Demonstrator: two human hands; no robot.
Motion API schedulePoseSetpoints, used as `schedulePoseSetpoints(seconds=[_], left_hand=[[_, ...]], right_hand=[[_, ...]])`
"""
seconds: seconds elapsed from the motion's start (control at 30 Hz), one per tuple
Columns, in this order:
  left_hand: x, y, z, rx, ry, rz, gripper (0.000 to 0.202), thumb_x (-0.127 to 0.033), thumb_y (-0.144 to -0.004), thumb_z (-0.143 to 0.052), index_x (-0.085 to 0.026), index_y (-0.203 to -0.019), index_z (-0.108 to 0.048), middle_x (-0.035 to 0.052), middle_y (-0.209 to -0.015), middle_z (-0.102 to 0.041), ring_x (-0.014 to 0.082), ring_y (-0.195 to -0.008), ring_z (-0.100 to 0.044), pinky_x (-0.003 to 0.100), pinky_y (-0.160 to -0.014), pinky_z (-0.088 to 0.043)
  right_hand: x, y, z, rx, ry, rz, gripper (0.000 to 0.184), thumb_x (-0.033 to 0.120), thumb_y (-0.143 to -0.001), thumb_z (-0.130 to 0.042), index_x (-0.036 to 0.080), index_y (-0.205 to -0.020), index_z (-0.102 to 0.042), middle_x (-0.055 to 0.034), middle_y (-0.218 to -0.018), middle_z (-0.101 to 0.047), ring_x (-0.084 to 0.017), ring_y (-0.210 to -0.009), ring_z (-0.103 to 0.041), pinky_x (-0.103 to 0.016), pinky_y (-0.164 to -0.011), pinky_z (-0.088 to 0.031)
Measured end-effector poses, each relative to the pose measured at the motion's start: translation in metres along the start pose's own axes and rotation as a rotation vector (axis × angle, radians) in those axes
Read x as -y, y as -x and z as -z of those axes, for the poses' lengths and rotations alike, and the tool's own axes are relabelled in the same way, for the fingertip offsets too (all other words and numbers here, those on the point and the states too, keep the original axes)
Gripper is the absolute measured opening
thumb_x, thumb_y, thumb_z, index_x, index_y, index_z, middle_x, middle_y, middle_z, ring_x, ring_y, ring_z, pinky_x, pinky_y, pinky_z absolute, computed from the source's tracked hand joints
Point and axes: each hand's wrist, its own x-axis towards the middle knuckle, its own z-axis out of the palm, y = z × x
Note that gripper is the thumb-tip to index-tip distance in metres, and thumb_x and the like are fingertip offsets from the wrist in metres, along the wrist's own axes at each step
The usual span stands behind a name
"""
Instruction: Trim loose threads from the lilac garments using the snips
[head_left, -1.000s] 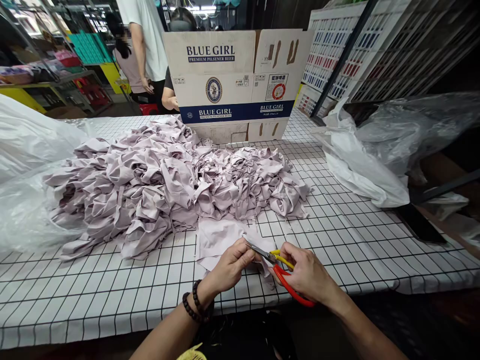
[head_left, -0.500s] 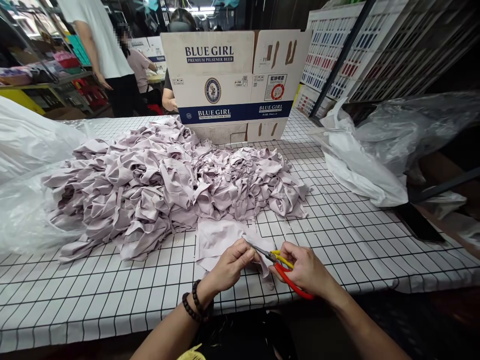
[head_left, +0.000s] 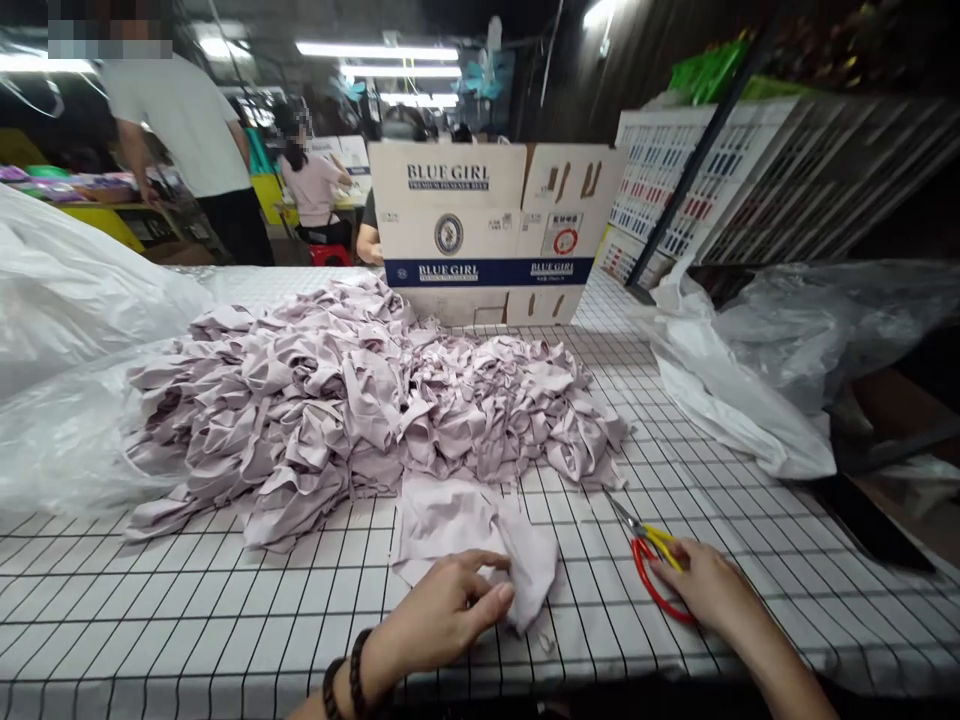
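Note:
My left hand (head_left: 448, 612), with dark bead bracelets at the wrist, hovers at the near edge of a pale mauve cloth piece (head_left: 469, 520). Its thumb and fingers are apart and grip nothing; whether they touch the cloth I cannot tell. To the right, my right hand (head_left: 701, 588) is closed around scissors (head_left: 637, 530) with one red and one yellow handle. Their blades point up and left, beside the right end of a large heap of mauve cloth pieces (head_left: 300, 400). The cloth piece lies flat in front of that heap, its right corner slightly creased.
A cardboard screen (head_left: 450, 210) printed BLUE GIRL stands behind the heap. Plastic sheeting (head_left: 67, 400) lies at left, a white bag (head_left: 735, 390) at right. A dark flat object (head_left: 870, 525) rests near the right edge. People are beyond the checked table (head_left: 300, 620).
My right hand has moved the scissors rightward, away from the cloth. My left hand has let go of the cloth, which now lies flatter. The camera view has tilted up.

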Motion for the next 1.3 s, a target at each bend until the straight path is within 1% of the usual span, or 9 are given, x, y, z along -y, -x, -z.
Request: schedulePoseSetpoints(seconds=[0.1, 0.23, 0.43, 0.63, 0.73, 0.8, 0.97, 1.1, 1.3], left_hand=[[0.019, 0.005, 0.008, -0.34, -0.168, 0.141, 0.049, -0.045, -0.094, -0.038, -0.021, -0.07, -0.074, 0.0088, -0.104, -0.067, 0.0261, -0.105, -0.06, 0.033, -0.089, -0.045], [0.06, -0.003, 0.01, -0.742, -0.361, 0.3, 0.037, -0.032, -0.081, -0.055, -0.017, -0.115, -0.061, 0.0129, -0.114, -0.059, 0.0294, -0.109, -0.055, 0.041, -0.094, -0.043], [0.077, -0.001, 0.005, -0.731, -0.093, 0.3, 0.036, -0.02, -0.077, -0.055, -0.017, -0.112, -0.061, 0.0072, -0.09, -0.063, 0.0226, -0.086, -0.06, 0.034, -0.083, -0.045], [0.058, -0.006, -0.005, -0.576, 0.798, 0.122, 0.046, -0.055, -0.066, -0.074, -0.014, -0.084, -0.068, 0.0077, -0.079, -0.068, 0.0189, -0.073, -0.06, 0.029, -0.071, -0.046], [0.054, -0.008, -0.01, -0.531, 0.893, 0.084, 0.046, -0.055, -0.06, -0.08, -0.013, -0.078, -0.07, 0.0059, -0.075, -0.068, 0.0171, -0.071, -0.06, 0.028, -0.073, -0.045], [0.054, -0.006, -0.012, -0.492, 0.898, 0.062, 0.044, -0.054, -0.061, -0.08, -0.015, -0.079, -0.073, 0.0057, -0.076, -0.069, 0.0178, -0.074, -0.061, 0.028, -0.075, -0.045], [0.059, 0.001, -0.008, -0.591, 0.896, 0.032, 0.045, -0.054, -0.066, -0.077, -0.022, -0.098, -0.072, 0.0089, -0.102, -0.07, 0.0224, -0.091, -0.062, 0.032, -0.086, -0.044], [0.068, -0.004, -0.004, -0.529, 0.94, 0.12, 0.058, -0.052, -0.068, -0.076, -0.025, -0.117, -0.064, 0.012, -0.115, -0.065, 0.0227, -0.093, -0.062, 0.033, -0.083, -0.047], [0.078, -0.018, -0.006, -0.288, 1.167, 0.193, 0.085, -0.056, -0.067, -0.075, -0.032, -0.14, -0.04, 0.0142, -0.14, -0.043, 0.0243, -0.098, -0.062, 0.036, -0.08, -0.05]], right_hand=[[0.026, 0.005, -0.009, -0.045, 0.008, 0.107, 0.015, 0.036, -0.067, -0.054, 0.021, -0.066, -0.058, -0.0161, -0.081, -0.067, -0.034, -0.082, -0.063, -0.042, -0.07, -0.048], [0.097, 0.026, -0.055, 0.177, -0.191, 0.3, 0.038, 0.044, -0.077, -0.053, 0.02, -0.105, -0.061, -0.0139, -0.114, -0.065, -0.03, -0.096, -0.064, -0.038, -0.076, -0.049], [0.157, 0.042, -0.076, 0.329, -0.259, 0.512, 0.014, 0.029, -0.077, -0.051, 0.022, -0.084, -0.061, -0.0055, -0.08, -0.069, -0.023, -0.08, -0.064, -0.03, -0.072, -0.045], [0.185, 0.059, -0.045, 0.545, -0.91, 0.602, 0.041, 0.047, -0.073, -0.064, 0.021, -0.105, -0.062, -0.0065, -0.104, -0.063, -0.023, -0.094, -0.06, -0.028, -0.079, -0.047], [0.195, 0.067, -0.052, 0.788, -0.977, 0.501, 0.061, 0.03, -0.064, -0.073, 0.02, -0.122, -0.056, -0.0044, -0.096, -0.067, -0.021, -0.089, -0.062, -0.028, -0.075, -0.048], [0.195, 0.064, -0.056, 0.876, -0.927, 0.523, 0.046, 0.023, -0.065, -0.072, 0.016, -0.11, -0.064, -0.0022, -0.082, -0.068, -0.018, -0.078, -0.063, -0.025, -0.068, -0.048], [0.18, 0.032, -0.023, 0.696, -1.065, 0.299, 0.034, 0.042, -0.066, -0.074, 0.014, -0.084, -0.067, 0.0004, -0.059, -0.064, -0.01, -0.039, -0.05, -0.021, -0.039, -0.038], [0.177, 0.012, 0.024, 0.386, -1.426, 0.177, 0.034, 0.045, -0.063, -0.078, 0.018, -0.08, -0.065, 0.0012, -0.063, -0.064, -0.013, -0.048, -0.058, -0.026, -0.051, -0.048], [0.193, 0.015, 0.033, 0.484, -1.471, 0.148, 0.036, 0.047, -0.063, -0.078, 0.018, -0.078, -0.063, 0.0008, -0.064, -0.065, -0.013, -0.049, -0.059, -0.026, -0.052, -0.047]])
